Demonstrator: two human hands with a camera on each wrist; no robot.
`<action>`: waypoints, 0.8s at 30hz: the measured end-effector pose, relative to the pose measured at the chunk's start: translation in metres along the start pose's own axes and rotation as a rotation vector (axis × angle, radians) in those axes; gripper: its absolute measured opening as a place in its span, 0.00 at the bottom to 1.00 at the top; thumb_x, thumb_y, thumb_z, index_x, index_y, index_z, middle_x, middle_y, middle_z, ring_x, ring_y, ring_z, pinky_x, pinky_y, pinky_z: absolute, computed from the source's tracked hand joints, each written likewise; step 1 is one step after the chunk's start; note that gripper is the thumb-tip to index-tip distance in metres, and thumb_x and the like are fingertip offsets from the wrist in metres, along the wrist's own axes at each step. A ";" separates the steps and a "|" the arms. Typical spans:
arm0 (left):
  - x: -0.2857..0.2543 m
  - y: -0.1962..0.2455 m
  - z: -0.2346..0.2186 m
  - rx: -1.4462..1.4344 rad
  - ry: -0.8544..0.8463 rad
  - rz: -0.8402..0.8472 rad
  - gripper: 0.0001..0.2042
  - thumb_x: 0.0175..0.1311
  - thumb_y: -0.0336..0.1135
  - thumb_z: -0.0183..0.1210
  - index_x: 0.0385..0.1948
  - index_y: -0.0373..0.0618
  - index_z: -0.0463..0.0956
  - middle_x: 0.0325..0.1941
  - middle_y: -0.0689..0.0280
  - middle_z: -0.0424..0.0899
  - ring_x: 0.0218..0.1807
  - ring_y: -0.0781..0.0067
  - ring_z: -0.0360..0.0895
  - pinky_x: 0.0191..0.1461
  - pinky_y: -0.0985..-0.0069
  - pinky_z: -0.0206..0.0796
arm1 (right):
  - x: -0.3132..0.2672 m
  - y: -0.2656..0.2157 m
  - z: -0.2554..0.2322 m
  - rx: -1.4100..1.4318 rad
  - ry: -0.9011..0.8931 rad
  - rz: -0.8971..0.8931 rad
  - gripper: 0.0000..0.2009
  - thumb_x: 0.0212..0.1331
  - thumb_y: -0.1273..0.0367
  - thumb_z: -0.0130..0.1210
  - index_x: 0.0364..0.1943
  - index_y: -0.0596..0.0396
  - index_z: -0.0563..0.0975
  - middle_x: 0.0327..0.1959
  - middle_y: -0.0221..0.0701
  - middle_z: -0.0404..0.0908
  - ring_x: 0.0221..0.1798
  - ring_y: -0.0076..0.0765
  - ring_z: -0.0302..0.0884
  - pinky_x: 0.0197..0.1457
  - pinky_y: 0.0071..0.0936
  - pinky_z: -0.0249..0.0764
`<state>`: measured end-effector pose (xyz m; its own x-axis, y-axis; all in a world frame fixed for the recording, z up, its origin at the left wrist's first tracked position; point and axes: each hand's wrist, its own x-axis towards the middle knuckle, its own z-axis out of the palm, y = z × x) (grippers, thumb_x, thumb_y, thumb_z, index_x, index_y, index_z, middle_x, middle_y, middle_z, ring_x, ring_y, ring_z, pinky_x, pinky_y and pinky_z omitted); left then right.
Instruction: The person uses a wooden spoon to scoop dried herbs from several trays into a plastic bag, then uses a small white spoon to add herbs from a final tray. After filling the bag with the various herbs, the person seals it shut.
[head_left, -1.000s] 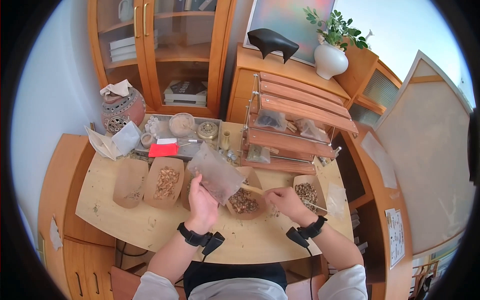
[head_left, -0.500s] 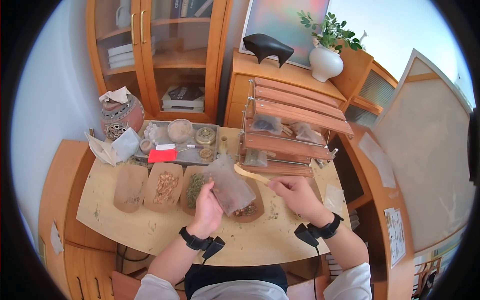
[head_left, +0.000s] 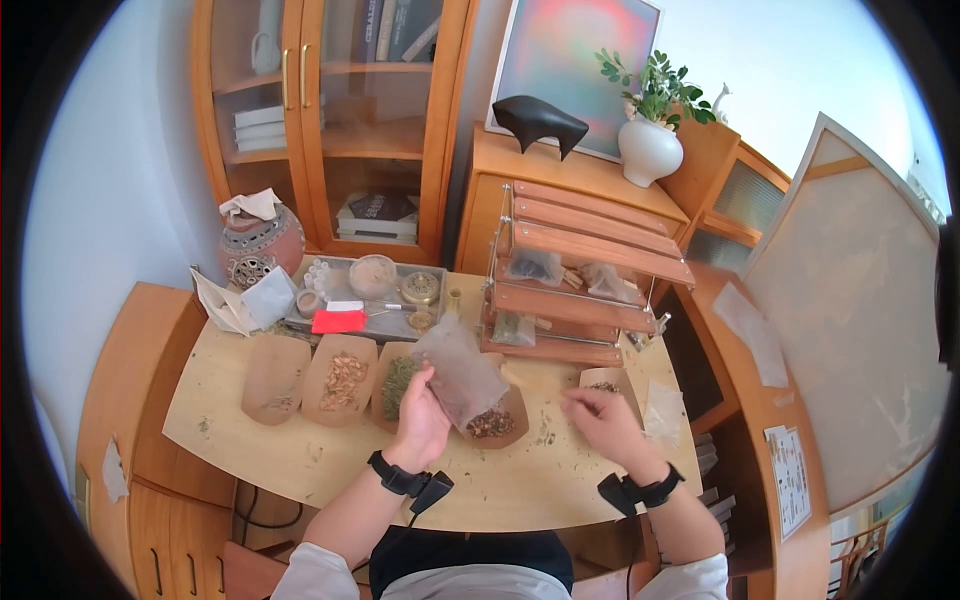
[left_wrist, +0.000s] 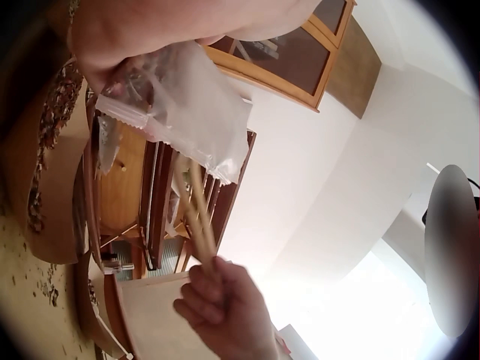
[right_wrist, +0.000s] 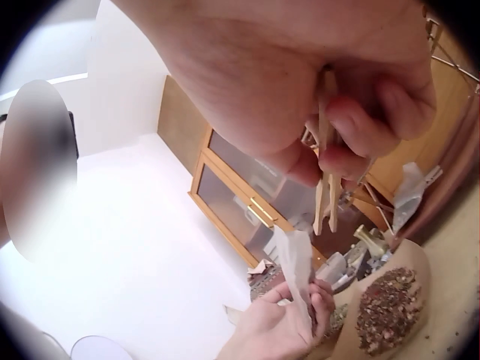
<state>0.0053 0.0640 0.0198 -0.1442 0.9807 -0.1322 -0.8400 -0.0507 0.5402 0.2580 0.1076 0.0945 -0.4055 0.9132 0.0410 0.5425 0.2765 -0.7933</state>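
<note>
I found passage between the bag and the right hand, above the table; the rack barred the far side, and the bag overhung a tray.

A glazed cabinet with books stands far left, a patterned pot before it. Farther right, a sideboard bears a black figure, a framed picture and a white vase of leafy stems. A pale panel leans at the right, near a printed notice.
</note>
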 end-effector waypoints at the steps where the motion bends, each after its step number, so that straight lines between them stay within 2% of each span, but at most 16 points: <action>1: 0.001 0.000 0.000 -0.012 -0.011 0.015 0.25 0.72 0.46 0.44 0.66 0.44 0.61 0.66 0.64 0.72 0.68 0.65 0.68 0.72 0.64 0.56 | -0.004 0.008 0.003 -0.040 -0.016 0.003 0.16 0.64 0.62 0.59 0.46 0.61 0.82 0.25 0.40 0.81 0.25 0.31 0.76 0.33 0.28 0.72; 4: 0.001 0.000 0.000 -0.019 0.007 0.047 0.24 0.72 0.45 0.44 0.65 0.44 0.63 0.64 0.64 0.74 0.67 0.65 0.70 0.71 0.64 0.58 | -0.016 0.027 0.029 -0.213 -0.037 -0.034 0.15 0.63 0.63 0.57 0.48 0.59 0.81 0.29 0.43 0.83 0.30 0.46 0.82 0.37 0.36 0.77; 7: 0.003 -0.003 -0.004 -0.029 0.029 0.095 0.22 0.72 0.44 0.45 0.63 0.44 0.65 0.62 0.63 0.75 0.65 0.64 0.71 0.70 0.63 0.59 | -0.021 0.035 0.051 -0.274 -0.036 -0.122 0.19 0.60 0.64 0.57 0.54 0.55 0.78 0.34 0.46 0.84 0.38 0.55 0.82 0.43 0.42 0.78; 10: 0.001 0.001 -0.005 -0.019 -0.011 0.121 0.21 0.72 0.44 0.44 0.63 0.47 0.65 0.62 0.64 0.75 0.64 0.64 0.71 0.69 0.62 0.61 | -0.022 0.046 0.062 -0.315 0.000 -0.219 0.24 0.58 0.64 0.57 0.60 0.52 0.73 0.41 0.45 0.82 0.39 0.54 0.82 0.45 0.43 0.79; 13: -0.012 0.003 0.002 0.008 0.017 0.155 0.20 0.71 0.43 0.46 0.61 0.45 0.67 0.61 0.63 0.77 0.63 0.63 0.73 0.68 0.63 0.62 | -0.034 0.033 0.063 -0.422 -0.016 -0.138 0.25 0.58 0.65 0.57 0.62 0.52 0.72 0.46 0.45 0.78 0.45 0.55 0.81 0.47 0.43 0.79; 16: -0.029 -0.001 -0.002 0.026 0.025 0.135 0.18 0.70 0.40 0.53 0.59 0.52 0.66 0.58 0.67 0.76 0.61 0.66 0.73 0.66 0.62 0.63 | -0.039 0.043 0.066 -0.328 0.076 -0.221 0.26 0.56 0.66 0.58 0.61 0.55 0.72 0.47 0.45 0.77 0.50 0.55 0.78 0.51 0.44 0.77; 19: -0.052 -0.006 0.002 0.129 0.148 0.118 0.16 0.69 0.38 0.56 0.56 0.53 0.68 0.57 0.68 0.76 0.59 0.69 0.73 0.63 0.62 0.65 | -0.048 0.042 0.053 -0.313 0.220 -0.303 0.26 0.56 0.65 0.61 0.60 0.58 0.71 0.49 0.46 0.77 0.54 0.54 0.76 0.55 0.42 0.75; 22: -0.080 -0.016 0.014 0.162 0.042 0.114 0.15 0.69 0.37 0.57 0.55 0.54 0.69 0.56 0.69 0.77 0.58 0.70 0.74 0.60 0.63 0.66 | -0.063 0.036 0.042 -0.060 0.268 -0.355 0.26 0.57 0.67 0.64 0.60 0.58 0.71 0.51 0.43 0.77 0.56 0.45 0.75 0.58 0.36 0.72; 23: -0.090 -0.023 0.016 0.150 0.026 0.075 0.14 0.69 0.35 0.56 0.55 0.53 0.69 0.56 0.69 0.77 0.58 0.70 0.74 0.61 0.62 0.66 | -0.072 0.030 0.038 0.057 0.188 -0.312 0.25 0.61 0.67 0.63 0.61 0.60 0.70 0.54 0.39 0.77 0.55 0.37 0.76 0.57 0.32 0.72; 24: -0.100 -0.030 0.015 0.138 0.012 0.034 0.14 0.70 0.34 0.56 0.55 0.53 0.69 0.56 0.69 0.77 0.59 0.70 0.74 0.61 0.62 0.66 | -0.080 0.027 0.040 0.200 0.142 -0.269 0.25 0.62 0.67 0.62 0.62 0.60 0.70 0.54 0.37 0.77 0.55 0.34 0.77 0.57 0.31 0.72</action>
<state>0.0530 -0.0299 0.0294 -0.1782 0.9765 -0.1213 -0.7550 -0.0566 0.6533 0.2753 0.0300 0.0454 -0.4004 0.8520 0.3373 0.2698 0.4614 -0.8452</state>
